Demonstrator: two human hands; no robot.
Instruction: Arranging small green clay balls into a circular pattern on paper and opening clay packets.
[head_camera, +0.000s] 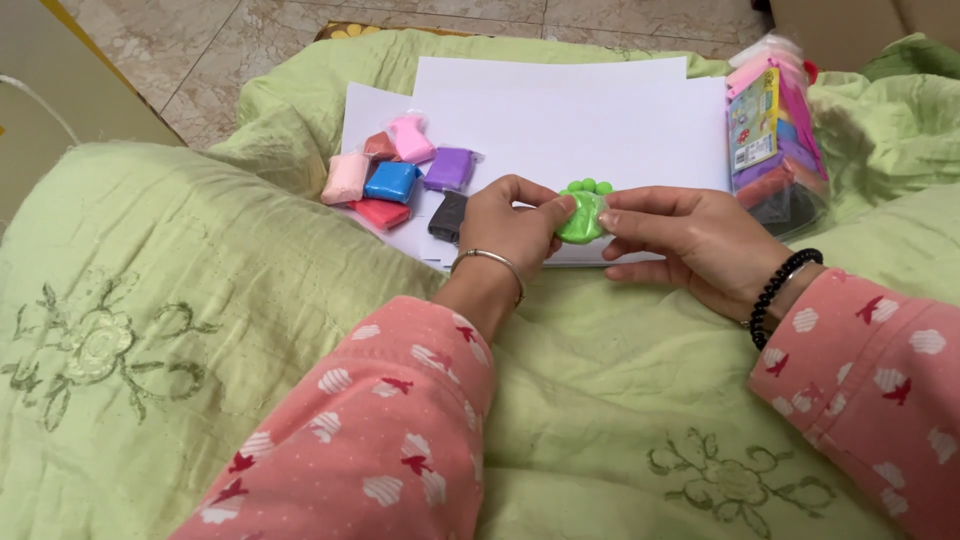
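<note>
The green clay piece (582, 214) is held between both hands above the near edge of the white paper sheets (560, 110), which lie on a green embroidered quilt (180, 300).

**Hold.** The left hand (510, 225) is closed around the piece's left edge, thumb pressing on its face. The right hand (690, 245) is partly closed, thumb and forefinger pinching the piece's right edge; the remaining fingers are curled loosely underneath and hold nothing else.

**Form.** The piece is a flattened oval pad with a row of small green balls along its top edge. It appears smooth and slightly glossy.

**Handling properties (judgement).**
- Weight: very light.
- Stiffness: soft and pliable; it likely dents under fingertip pressure and keeps the mark.
- Surface: probably slightly tacky rather than slippery.
- Fragility: the small balls appear only pressed on and could shear off or flatten.

**Recommended hold.** Support the pad by its side edges or from beneath with light pressure. Avoid the top row of balls and the finished face.

**Surroundings.** Small clay packets (395, 170) in pink, blue, purple, red and black lie at the left of the sheets, near the left hand. A clear packaged clay set (775, 140) rests at the right edge of the sheets.
</note>
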